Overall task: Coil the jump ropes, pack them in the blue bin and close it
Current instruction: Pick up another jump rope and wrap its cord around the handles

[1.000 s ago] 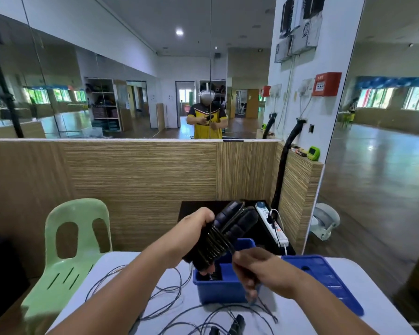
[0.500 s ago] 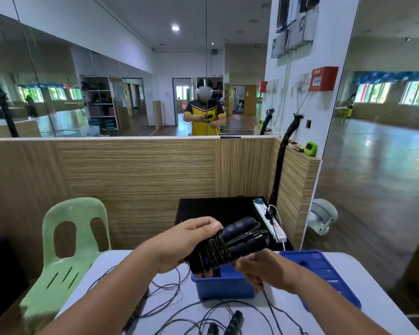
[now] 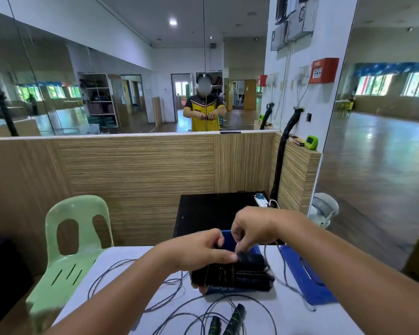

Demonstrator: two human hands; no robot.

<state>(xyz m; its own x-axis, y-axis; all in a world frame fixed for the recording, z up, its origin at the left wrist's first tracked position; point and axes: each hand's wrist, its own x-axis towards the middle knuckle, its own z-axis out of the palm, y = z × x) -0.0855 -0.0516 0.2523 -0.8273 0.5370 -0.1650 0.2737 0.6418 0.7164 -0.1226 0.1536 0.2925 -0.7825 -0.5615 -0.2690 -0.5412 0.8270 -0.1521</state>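
Black foam handles fill my left hand point(image 3: 198, 252); its fingers and thumb are clamped round the coiled jump rope point(image 3: 237, 276), handles side by side with the cord wound tight across them, since a slack grip would let the turns spring loose. Just above, my right hand point(image 3: 254, 226) curls over the same bundle, fingertips point(image 3: 237, 246) pinched at its top edge, apparently tucking in the cord's tail; what exactly sits between them I cannot make out. I hold the bundle right at the front of the blue bin point(image 3: 226, 239) so it can drop straight in; the bin stands open on the white table point(image 3: 288, 317), its blue lid point(image 3: 307, 279) just beside it on my right, out of the way until packing is done. Nearer me, loose grey ropes point(image 3: 169, 298) sprawl across the table with two more handles point(image 3: 236, 315), not yet coiled.
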